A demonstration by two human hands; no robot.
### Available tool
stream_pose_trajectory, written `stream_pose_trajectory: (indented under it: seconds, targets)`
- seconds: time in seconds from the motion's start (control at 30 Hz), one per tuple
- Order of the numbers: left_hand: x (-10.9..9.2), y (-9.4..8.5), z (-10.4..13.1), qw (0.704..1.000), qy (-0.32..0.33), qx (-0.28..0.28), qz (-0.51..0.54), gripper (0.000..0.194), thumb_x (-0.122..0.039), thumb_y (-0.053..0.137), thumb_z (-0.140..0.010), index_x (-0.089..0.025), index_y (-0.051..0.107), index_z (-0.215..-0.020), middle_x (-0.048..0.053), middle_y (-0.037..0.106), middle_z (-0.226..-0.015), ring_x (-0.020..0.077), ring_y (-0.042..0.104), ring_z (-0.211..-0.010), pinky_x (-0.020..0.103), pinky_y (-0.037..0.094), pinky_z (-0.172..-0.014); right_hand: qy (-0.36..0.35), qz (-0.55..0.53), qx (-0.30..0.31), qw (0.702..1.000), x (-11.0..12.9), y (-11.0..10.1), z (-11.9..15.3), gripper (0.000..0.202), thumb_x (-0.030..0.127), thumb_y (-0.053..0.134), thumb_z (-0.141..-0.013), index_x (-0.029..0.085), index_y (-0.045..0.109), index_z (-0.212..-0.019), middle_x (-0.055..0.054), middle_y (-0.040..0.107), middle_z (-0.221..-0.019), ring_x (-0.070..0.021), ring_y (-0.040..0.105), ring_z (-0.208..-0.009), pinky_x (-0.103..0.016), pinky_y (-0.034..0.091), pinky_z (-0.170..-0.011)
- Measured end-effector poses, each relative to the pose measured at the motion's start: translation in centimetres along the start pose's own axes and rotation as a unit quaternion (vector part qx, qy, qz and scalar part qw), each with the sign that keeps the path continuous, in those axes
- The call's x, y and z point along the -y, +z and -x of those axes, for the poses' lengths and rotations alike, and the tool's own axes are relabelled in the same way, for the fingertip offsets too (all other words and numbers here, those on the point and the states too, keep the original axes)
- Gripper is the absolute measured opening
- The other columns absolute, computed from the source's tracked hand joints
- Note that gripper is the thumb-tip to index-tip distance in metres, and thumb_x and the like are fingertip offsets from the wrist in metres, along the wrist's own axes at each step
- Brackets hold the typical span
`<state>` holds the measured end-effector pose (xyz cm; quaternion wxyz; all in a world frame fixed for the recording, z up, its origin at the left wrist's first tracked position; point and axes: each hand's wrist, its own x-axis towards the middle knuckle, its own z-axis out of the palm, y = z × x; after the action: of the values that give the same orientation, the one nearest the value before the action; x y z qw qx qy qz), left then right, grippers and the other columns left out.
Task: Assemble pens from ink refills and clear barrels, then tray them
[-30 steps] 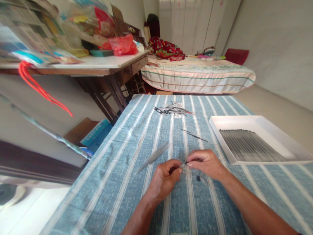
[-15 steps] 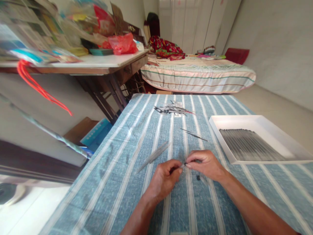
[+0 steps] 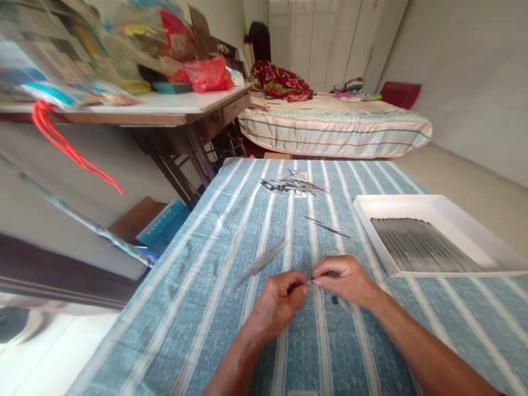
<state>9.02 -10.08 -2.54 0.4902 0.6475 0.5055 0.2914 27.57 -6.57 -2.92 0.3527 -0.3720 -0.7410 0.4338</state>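
Over the striped cloth, my left hand (image 3: 279, 301) and my right hand (image 3: 346, 279) meet with fingertips pinched almost together. A tiny dark piece (image 3: 312, 279) shows at the right fingertips; what the left fingers pinch is mostly hidden and too small to name. Just under my right hand lies a small black piece (image 3: 334, 300) with a faint clear part beside it. Left of my hands rest thin, clear greyish strips (image 3: 259, 264). Beyond the hands are slim dark sticks (image 3: 333, 228). A white box (image 3: 457, 217) at the right holds a row of slender dark rods (image 3: 421, 246).
A heap of thin dark pieces (image 3: 289, 186) lies at the far end of the table with the blue striped cloth (image 3: 198, 286). At the left stands a cluttered desk (image 3: 165, 110) with a red cord (image 3: 74, 148) hanging down. A bed (image 3: 330, 129) stands behind.
Both hands stay pinched in nearly the same place, with only a very slight shift at the fingertips. The other things have not moved.
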Motion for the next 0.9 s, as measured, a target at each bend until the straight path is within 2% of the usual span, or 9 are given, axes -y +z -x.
stream_pose_trajectory:
  seconds: [0.23,0.57,0.73,0.9]
  targets:
    - [-0.25,-0.17,-0.04,1.000,-0.011,0.002,0.002,0.014,-0.023,0.048,-0.079,-0.017,0.061,-0.078,-0.003,0.051,-0.060,0.0109,0.051,-0.054,0.022,0.038,-0.052,0.059,-0.014,0.024,0.998,-0.62,0.18,0.03,0.013,0.026,0.063,-0.074,0.015,0.069,-0.079,0.000,0.062,-0.061,-0.0110,0.055,-0.055,-0.020,0.043,-0.053]
    - [-0.58,-0.25,-0.11,0.999,-0.037,0.017,0.009,0.013,-0.022,0.049,-0.077,-0.016,0.060,-0.074,-0.004,0.049,-0.059,0.0104,0.050,-0.052,0.021,0.039,-0.051,0.102,-0.038,0.071,0.992,-0.69,0.25,0.10,0.013,0.025,0.058,-0.077,0.015,0.065,-0.073,0.003,0.054,-0.051,-0.0085,0.050,-0.044,-0.018,0.040,-0.044]
    - [-0.73,-0.39,-0.03,0.996,-0.059,0.040,0.048,0.015,-0.023,0.048,-0.078,-0.015,0.061,-0.073,-0.003,0.054,-0.061,0.0087,0.048,-0.049,0.021,0.037,-0.049,0.088,-0.042,0.067,0.993,-0.83,0.37,0.12,0.008,0.021,0.059,-0.075,0.015,0.065,-0.076,0.003,0.057,-0.052,-0.0093,0.053,-0.047,-0.019,0.042,-0.049]
    - [-0.55,-0.44,-0.05,0.997,-0.047,0.026,0.053,0.014,-0.022,0.049,-0.077,-0.016,0.060,-0.072,-0.003,0.053,-0.061,0.0089,0.048,-0.050,0.021,0.036,-0.049,0.082,-0.044,0.058,0.994,-0.72,0.58,0.11,0.011,0.024,0.057,-0.077,0.016,0.064,-0.072,0.003,0.057,-0.053,-0.0095,0.054,-0.048,-0.019,0.043,-0.050]
